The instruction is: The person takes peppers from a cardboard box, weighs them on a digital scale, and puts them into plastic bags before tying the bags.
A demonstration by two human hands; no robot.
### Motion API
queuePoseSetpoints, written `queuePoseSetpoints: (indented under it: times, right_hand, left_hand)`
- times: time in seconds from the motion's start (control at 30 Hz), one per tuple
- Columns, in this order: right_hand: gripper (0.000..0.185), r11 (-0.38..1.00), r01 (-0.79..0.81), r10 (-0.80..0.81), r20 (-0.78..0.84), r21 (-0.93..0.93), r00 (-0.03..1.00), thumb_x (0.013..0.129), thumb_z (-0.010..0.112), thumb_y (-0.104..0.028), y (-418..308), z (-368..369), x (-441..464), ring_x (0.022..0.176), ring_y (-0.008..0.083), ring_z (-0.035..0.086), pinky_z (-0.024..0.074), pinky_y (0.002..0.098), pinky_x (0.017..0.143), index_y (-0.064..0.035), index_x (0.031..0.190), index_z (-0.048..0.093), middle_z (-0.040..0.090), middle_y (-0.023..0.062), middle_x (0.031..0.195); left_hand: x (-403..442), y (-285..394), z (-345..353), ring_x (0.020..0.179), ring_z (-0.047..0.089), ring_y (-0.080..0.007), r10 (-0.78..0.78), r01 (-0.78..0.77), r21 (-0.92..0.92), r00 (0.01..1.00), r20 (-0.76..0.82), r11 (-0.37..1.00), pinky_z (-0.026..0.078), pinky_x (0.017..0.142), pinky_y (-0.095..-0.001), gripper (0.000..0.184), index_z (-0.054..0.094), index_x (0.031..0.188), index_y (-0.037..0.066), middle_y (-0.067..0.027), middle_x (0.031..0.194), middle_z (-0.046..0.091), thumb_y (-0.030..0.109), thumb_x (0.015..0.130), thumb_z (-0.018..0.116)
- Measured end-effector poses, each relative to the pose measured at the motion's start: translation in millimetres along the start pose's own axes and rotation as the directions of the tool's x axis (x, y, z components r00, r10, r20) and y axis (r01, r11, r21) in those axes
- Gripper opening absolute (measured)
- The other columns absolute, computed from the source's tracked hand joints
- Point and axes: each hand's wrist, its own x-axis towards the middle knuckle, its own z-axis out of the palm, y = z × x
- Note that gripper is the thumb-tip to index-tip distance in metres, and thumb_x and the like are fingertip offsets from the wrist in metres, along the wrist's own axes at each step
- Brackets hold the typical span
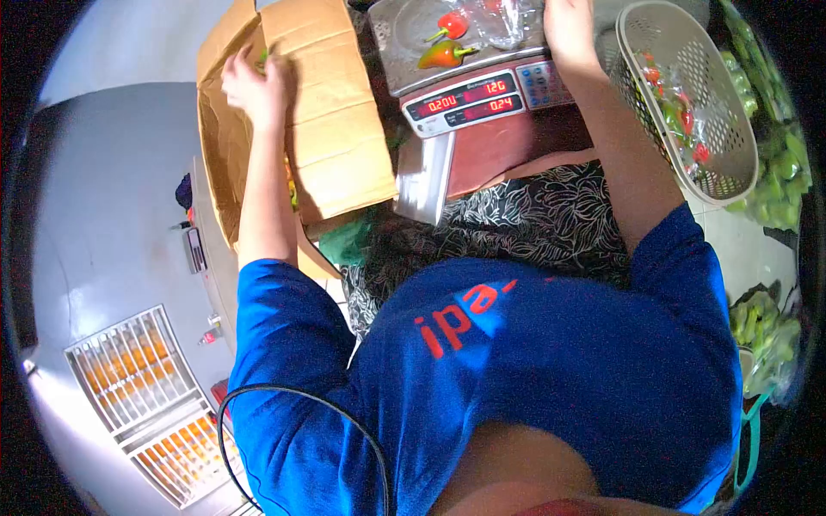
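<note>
My left hand is over the cardboard box, its fingers closed around a green pepper that shows only in part. At the top edge, my right hand reaches past the right side of the scale; its fingers are cut off by the frame. On the scale's metal plate lie a red pepper and an orange-green pepper, beside a clear plastic bag. The scale's red digits are lit.
A pale perforated basket at the right holds bagged red and green peppers. Bagged green vegetables lie beyond it. Patterned black cloth covers my lap. A white rack stands at the lower left.
</note>
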Motion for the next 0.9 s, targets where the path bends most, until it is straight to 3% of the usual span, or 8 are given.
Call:
queuePoseSetpoints:
  times: [0.1, 0.17, 0.27, 0.6, 0.73, 0.77, 0.83, 0.9]
  right_hand:
    - [0.036, 1.0, 0.0, 0.0, 0.009, -0.005, 1.0, 0.088, 0.049, -0.011, -0.6, 1.2, -1.6, 0.09, 0.0178, 0.047, 0.0395, 0.028, 0.085, -0.0033, 0.122, 0.042, 0.039, 0.0139, 0.117]
    - [0.036, 1.0, 0.009, -0.008, 0.019, -0.025, 1.0, 0.088, 0.049, -0.011, -0.9, 0.8, -3.9, 0.091, 0.0181, 0.047, 0.039, 0.0284, 0.086, -0.0036, 0.122, 0.042, 0.039, 0.0138, 0.118]
    - [0.036, 0.998, -0.004, 0.007, 0.049, -0.057, 0.999, 0.089, 0.048, -0.013, -11.1, 0.5, -7.6, 0.093, 0.0188, 0.046, 0.0379, 0.0302, 0.088, -0.0037, 0.123, 0.042, 0.039, 0.0141, 0.118]
    - [0.037, 0.995, 0.014, -0.01, 0.044, -0.1, 0.999, 0.089, 0.047, -0.016, -13.9, -2.9, -9.7, 0.095, 0.0214, 0.047, 0.0377, 0.0311, 0.089, -0.0049, 0.124, 0.041, 0.039, 0.0146, 0.119]
    - [0.035, 0.994, 0.016, -0.014, 0.026, -0.104, 1.0, 0.088, 0.05, -0.016, -22.3, -5.1, -9.1, 0.101, 0.0231, 0.046, 0.0368, 0.033, 0.091, -0.0057, 0.12, 0.046, 0.04, 0.0153, 0.12]
    - [0.032, 0.997, 0.038, -0.038, -0.001, -0.071, 0.999, 0.086, 0.052, -0.016, -16.9, -4.4, -6.4, 0.105, 0.0247, 0.045, 0.036, 0.0354, 0.092, -0.0063, 0.116, 0.051, 0.041, 0.0158, 0.121]
    - [0.04, 0.977, 0.075, -0.069, 0.04, -0.202, 0.997, 0.089, 0.052, -0.017, 23.7, -9.0, 5.4, 0.1, 0.0156, 0.052, 0.0433, 0.0279, 0.085, -0.0018, 0.125, 0.045, 0.041, 0.0115, 0.12]
    - [0.045, 0.996, 0.03, -0.024, 0.058, -0.09, 0.998, 0.087, 0.055, -0.027, 14.5, -8.9, 4.1, 0.111, 0.0294, 0.042, 0.0321, 0.0348, 0.096, -0.0018, 0.123, 0.045, 0.04, 0.0209, 0.121]
  left_hand:
    - [-45.9, -69.3, 2.0, 0.108, 0.044, -0.0334, -0.325, 0.314, 0.14, 0.943, 0.064, 0.939, 0.037, 0.087, -0.0511, 0.046, 0.052, 0.116, 0.012, -0.0155, 0.116, 0.047, 0.035, 0.077, 0.062]
    - [-98.3, -93.8, 1.1, 0.106, 0.045, -0.0347, -0.433, 0.359, 0.379, 0.892, 0.131, 0.853, 0.04, 0.084, -0.0514, 0.046, 0.052, 0.115, 0.011, -0.0162, 0.117, 0.046, 0.033, 0.076, 0.061]
    - [-116.1, -133.6, 9.3, 0.107, 0.045, -0.0359, -0.856, 0.845, 0.14, 0.501, 0.128, 0.516, 0.04, 0.085, -0.0524, 0.044, 0.052, 0.114, 0.012, -0.0168, 0.116, 0.046, 0.031, 0.075, 0.059]
    - [-97.7, -86.7, 14.3, 0.109, 0.045, -0.0366, -0.495, 0.497, 0.054, 0.837, 0.235, 0.866, 0.039, 0.088, -0.0528, 0.053, 0.048, 0.115, 0.006, -0.0193, 0.117, 0.045, 0.037, 0.075, 0.063]
    - [-98.6, -81.1, 14.9, 0.103, 0.049, -0.0372, -0.433, 0.41, 0.143, 0.827, 0.358, 0.901, 0.042, 0.083, -0.0528, 0.052, 0.049, 0.113, 0.009, -0.0193, 0.108, 0.05, 0.041, 0.075, 0.063]
    - [-109.6, -109.2, 39.2, 0.101, 0.05, -0.038, -0.481, 0.425, 0.225, 0.755, 0.446, 0.877, 0.044, 0.081, -0.0525, 0.052, 0.047, 0.116, 0.009, -0.0194, 0.104, 0.052, 0.042, 0.078, 0.059]
    - [-135.2, -144.7, 70.1, 0.104, 0.049, -0.0386, -0.477, 0.476, 0.173, 0.65, 0.591, 0.862, 0.043, 0.085, -0.05, 0.053, 0.046, 0.119, 0.008, -0.0229, 0.11, 0.05, 0.043, 0.081, 0.055]
    - [-144.9, -137.0, 69.2, 0.105, 0.05, -0.0372, -0.442, 0.552, 0.104, 0.525, 0.727, 0.827, 0.042, 0.087, -0.0473, 0.053, 0.047, 0.119, 0.007, -0.023, 0.112, 0.051, 0.043, 0.08, 0.055]
